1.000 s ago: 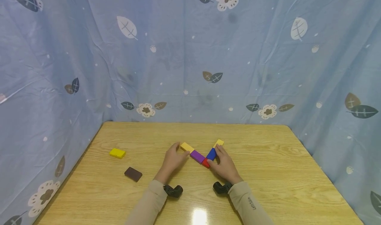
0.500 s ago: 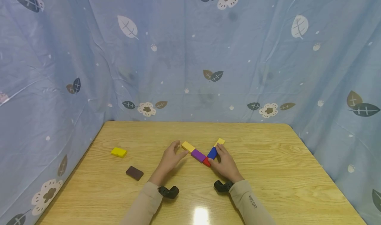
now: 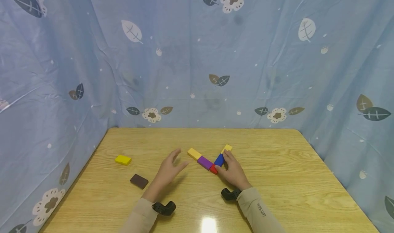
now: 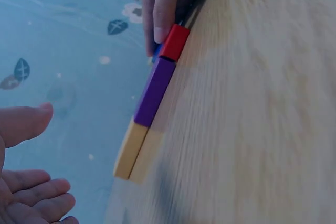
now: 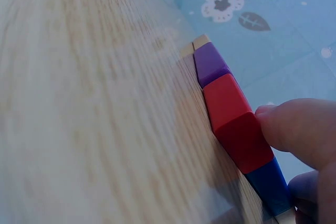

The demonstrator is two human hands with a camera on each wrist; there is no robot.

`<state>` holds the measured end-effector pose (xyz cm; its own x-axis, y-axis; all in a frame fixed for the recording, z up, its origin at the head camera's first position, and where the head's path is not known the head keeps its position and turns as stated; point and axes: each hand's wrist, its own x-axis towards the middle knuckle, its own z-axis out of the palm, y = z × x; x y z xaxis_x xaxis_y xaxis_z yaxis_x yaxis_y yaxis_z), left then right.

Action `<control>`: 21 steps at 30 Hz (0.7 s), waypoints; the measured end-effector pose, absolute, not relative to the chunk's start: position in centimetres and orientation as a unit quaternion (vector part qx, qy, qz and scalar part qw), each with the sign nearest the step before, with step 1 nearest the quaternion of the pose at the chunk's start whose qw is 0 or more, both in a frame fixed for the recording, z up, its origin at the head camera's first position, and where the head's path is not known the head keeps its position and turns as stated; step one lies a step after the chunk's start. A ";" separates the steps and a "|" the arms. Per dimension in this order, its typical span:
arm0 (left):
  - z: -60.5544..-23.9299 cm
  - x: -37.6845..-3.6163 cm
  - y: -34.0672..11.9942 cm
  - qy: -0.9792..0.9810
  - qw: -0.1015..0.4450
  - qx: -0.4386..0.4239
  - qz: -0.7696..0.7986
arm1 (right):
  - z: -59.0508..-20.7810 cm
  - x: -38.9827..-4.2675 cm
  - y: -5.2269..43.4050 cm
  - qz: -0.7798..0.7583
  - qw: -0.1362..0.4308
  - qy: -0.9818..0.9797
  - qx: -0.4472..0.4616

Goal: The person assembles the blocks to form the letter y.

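Note:
Five-piece wording aside, several coloured blocks form a V on the table: a light yellow block (image 3: 194,154), a purple block (image 3: 204,163) and a red block (image 3: 213,169) along the left arm. A blue block (image 3: 219,160) and another yellow block (image 3: 227,148) make the right arm. My right hand (image 3: 234,171) holds the right arm, thumb against the red block and fingers by the blue block's far end; its fingertips are partly hidden. Left of the V, my left hand (image 3: 167,171) is off the blocks, thumb and fingers spread apart, holding nothing.
A bright yellow block (image 3: 123,159) and a dark brown block (image 3: 139,181) lie apart on the left of the wooden table (image 3: 292,178). A blue patterned curtain (image 3: 172,65) surrounds the back and sides. Each wrist carries a black camera (image 3: 164,208).
My left hand has let go of the light yellow block and drawn back toward the left and nearer to me. The right hand and the V of blocks stay in place.

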<state>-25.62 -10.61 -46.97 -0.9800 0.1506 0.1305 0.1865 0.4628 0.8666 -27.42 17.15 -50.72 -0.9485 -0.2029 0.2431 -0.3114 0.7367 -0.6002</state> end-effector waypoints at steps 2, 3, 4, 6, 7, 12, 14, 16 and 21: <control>-47.0 -25.2 -11.3 -0.858 0.020 -0.097 -0.504 | -50.7 -27.4 17.1 0.336 0.078 -0.928 0.138; -47.0 -25.0 -11.6 -0.859 0.020 -0.095 -0.502 | -50.7 -27.3 17.1 0.337 0.077 -0.928 0.137; -47.0 -24.8 -12.0 -0.861 0.021 -0.094 -0.500 | -50.7 -27.3 17.1 0.340 0.077 -0.927 0.138; -47.1 -24.4 -12.7 -0.861 0.022 -0.090 -0.500 | -50.7 -27.3 17.1 0.341 0.078 -0.927 0.138; -47.1 -24.3 -13.0 -0.861 0.022 -0.088 -0.501 | -50.7 -27.3 17.1 0.341 0.078 -0.927 0.138; -47.4 -23.7 -14.2 -0.856 0.028 -0.088 -0.508 | -50.8 -27.6 17.3 0.334 0.082 -0.929 0.137; -47.6 -23.5 -14.5 -0.858 0.029 -0.085 -0.506 | -50.9 -27.6 17.3 0.337 0.083 -0.928 0.139; -47.8 -23.2 -14.9 -0.860 0.030 -0.082 -0.502 | -51.0 -27.7 17.3 0.337 0.082 -0.927 0.140; -47.8 -22.4 -16.0 -0.887 0.046 -0.054 -0.456 | -51.1 -27.7 17.3 0.337 0.075 -0.929 0.137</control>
<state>-22.42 -15.98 -47.84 -0.9898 0.0546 0.1316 0.1388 0.5781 0.8040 -27.74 17.30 -51.08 -0.9512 -0.2046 0.2310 -0.3051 0.7359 -0.6045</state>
